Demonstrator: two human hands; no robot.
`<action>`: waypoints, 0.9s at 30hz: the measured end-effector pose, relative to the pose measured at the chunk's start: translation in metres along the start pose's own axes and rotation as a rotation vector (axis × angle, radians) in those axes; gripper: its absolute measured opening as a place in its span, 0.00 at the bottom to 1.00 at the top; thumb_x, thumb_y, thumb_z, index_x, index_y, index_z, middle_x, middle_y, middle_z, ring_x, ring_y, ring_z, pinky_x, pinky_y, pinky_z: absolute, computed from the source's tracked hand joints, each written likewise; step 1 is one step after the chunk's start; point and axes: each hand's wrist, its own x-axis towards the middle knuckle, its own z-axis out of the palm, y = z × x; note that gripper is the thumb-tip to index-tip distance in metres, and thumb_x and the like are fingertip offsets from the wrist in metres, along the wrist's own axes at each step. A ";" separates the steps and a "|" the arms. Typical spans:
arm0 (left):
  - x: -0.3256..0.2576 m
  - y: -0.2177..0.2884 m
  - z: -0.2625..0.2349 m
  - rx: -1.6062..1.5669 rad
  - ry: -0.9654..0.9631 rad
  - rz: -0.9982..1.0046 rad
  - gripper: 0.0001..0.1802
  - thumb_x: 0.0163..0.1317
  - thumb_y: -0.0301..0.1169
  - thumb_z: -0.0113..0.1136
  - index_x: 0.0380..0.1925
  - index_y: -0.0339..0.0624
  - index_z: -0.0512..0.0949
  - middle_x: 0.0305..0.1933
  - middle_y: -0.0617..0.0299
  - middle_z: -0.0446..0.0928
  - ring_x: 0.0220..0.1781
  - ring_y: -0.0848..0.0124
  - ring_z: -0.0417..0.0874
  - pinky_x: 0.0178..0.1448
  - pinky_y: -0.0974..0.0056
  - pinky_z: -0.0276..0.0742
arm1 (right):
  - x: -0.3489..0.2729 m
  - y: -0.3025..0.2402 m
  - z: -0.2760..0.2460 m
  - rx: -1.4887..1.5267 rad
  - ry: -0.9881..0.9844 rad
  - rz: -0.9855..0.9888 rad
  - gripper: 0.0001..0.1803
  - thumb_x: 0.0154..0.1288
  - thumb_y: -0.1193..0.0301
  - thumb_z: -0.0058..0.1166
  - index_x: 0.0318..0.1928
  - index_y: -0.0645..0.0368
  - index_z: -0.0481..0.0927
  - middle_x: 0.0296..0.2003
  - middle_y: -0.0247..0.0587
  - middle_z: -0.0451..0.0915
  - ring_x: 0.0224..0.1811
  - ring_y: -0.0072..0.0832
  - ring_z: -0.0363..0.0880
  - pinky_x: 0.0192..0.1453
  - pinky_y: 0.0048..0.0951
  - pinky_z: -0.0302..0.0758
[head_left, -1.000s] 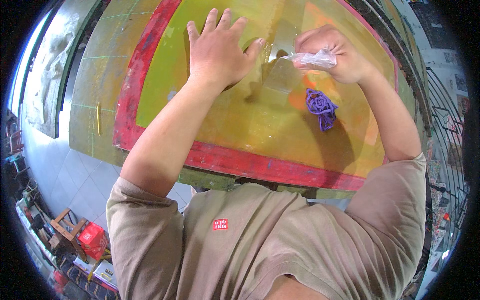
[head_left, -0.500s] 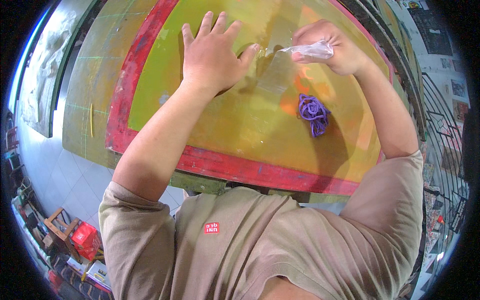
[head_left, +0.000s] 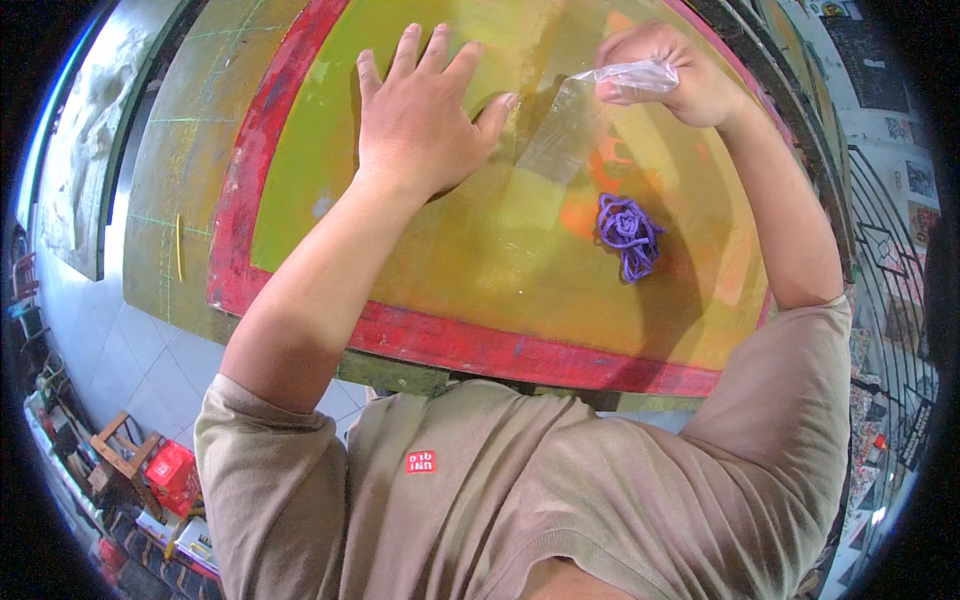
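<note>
My left hand (head_left: 420,115) lies flat with its fingers spread on a yellow-green panel (head_left: 420,260) that has a red border. It holds nothing. At the far right, my right hand (head_left: 665,75) is closed on the gathered end of a clear plastic bag (head_left: 565,135). The bag hangs from the fist toward the left, and its lower part is over the panel. Whether it touches the panel I cannot tell. Closer to me than the right hand, a tangled bundle of purple cord (head_left: 629,237) rests on the panel, with neither hand on it.
The red border (head_left: 500,340) runs along the panel's near edge. A greenish board with a thin yellow strip (head_left: 180,248) lies to the left. Plastic sheeting (head_left: 85,150) covers a surface at the far left. A wooden stool (head_left: 125,445) and a red bag (head_left: 172,475) stand at lower left.
My right hand has moved slightly up and to the right with the plastic bag, which now hangs more stretched out. My left hand stays spread on the panel.
</note>
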 end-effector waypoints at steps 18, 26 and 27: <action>-0.002 -0.001 -0.001 0.018 0.002 0.004 0.32 0.62 0.54 0.54 0.63 0.54 0.69 0.70 0.54 0.63 0.74 0.55 0.57 0.73 0.37 0.48 | 0.018 0.043 -0.036 0.206 -0.054 0.079 0.09 0.63 0.71 0.60 0.34 0.66 0.85 0.32 0.41 0.84 0.36 0.25 0.81 0.42 0.27 0.76; -0.002 0.002 -0.006 0.078 -0.070 0.018 0.33 0.66 0.55 0.45 0.66 0.49 0.65 0.72 0.52 0.60 0.76 0.54 0.53 0.73 0.35 0.47 | 0.023 0.041 -0.047 0.138 -0.052 0.042 0.08 0.61 0.73 0.62 0.33 0.66 0.85 0.31 0.41 0.84 0.35 0.24 0.81 0.41 0.27 0.76; -0.002 0.003 -0.005 0.089 -0.074 0.020 0.33 0.67 0.55 0.44 0.66 0.48 0.65 0.72 0.52 0.60 0.76 0.54 0.53 0.73 0.35 0.47 | 0.024 0.038 -0.047 0.110 -0.057 0.040 0.07 0.61 0.73 0.63 0.33 0.66 0.85 0.31 0.41 0.84 0.35 0.24 0.81 0.41 0.27 0.76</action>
